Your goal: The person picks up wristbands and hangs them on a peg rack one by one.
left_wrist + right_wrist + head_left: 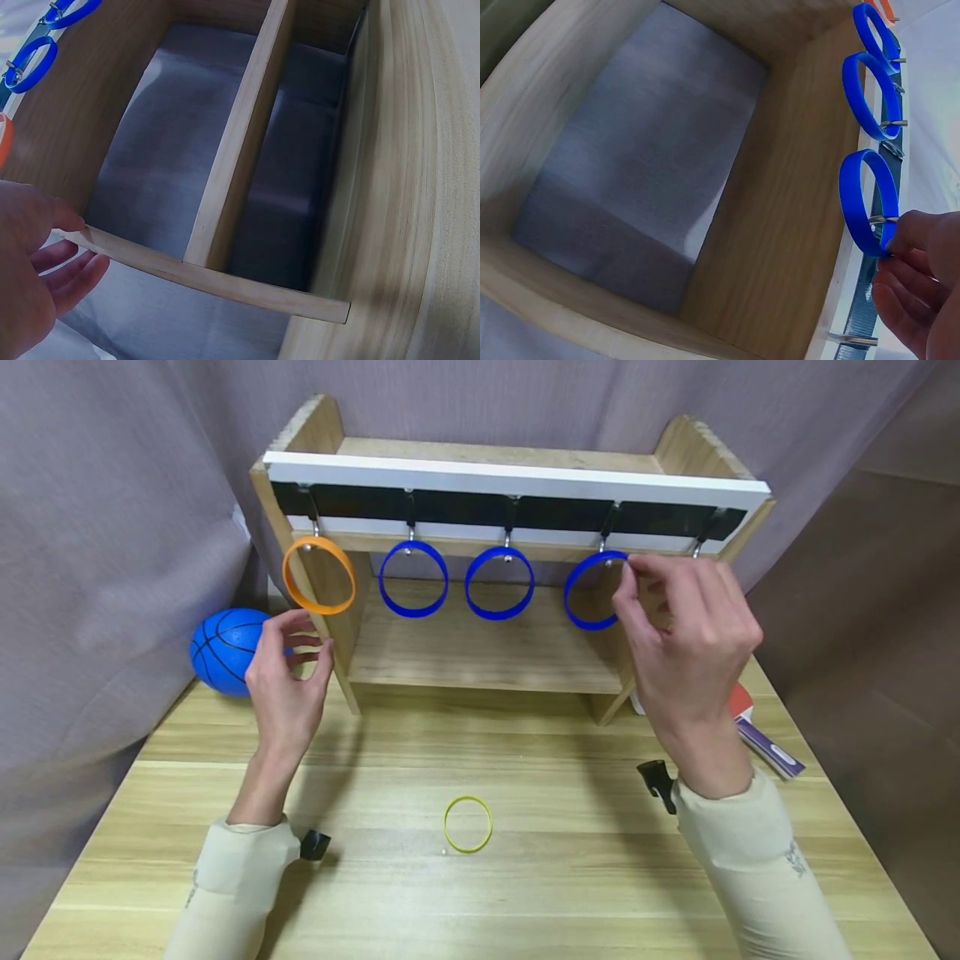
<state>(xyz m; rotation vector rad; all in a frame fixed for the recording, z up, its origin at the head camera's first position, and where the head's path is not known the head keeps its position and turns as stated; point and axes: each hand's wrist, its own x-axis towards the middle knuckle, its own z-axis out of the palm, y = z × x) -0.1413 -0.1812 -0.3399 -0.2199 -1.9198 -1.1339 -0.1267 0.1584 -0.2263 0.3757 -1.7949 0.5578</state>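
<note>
My right hand (693, 618) pinches the right edge of a blue ring (577, 597) between thumb and index finger; in the right wrist view the ring (850, 199) hangs around a metal hook (883, 220). Two more blue rings (413, 579) (499, 583) and an orange ring (320, 575) hang from hooks further left. With my left hand (285, 681) I hold the front edge of the wooden shelf's left side panel (150, 259), one digit inside it and the other fingers outside.
The wooden shelf (487, 647) carries a white-and-black hook strip (465, 516). Another hook (855, 340) sits at its right end. A yellow ring (468, 824) lies on the table. A blue ball (225, 652) stands left; a red-and-purple paddle (768, 747) lies right.
</note>
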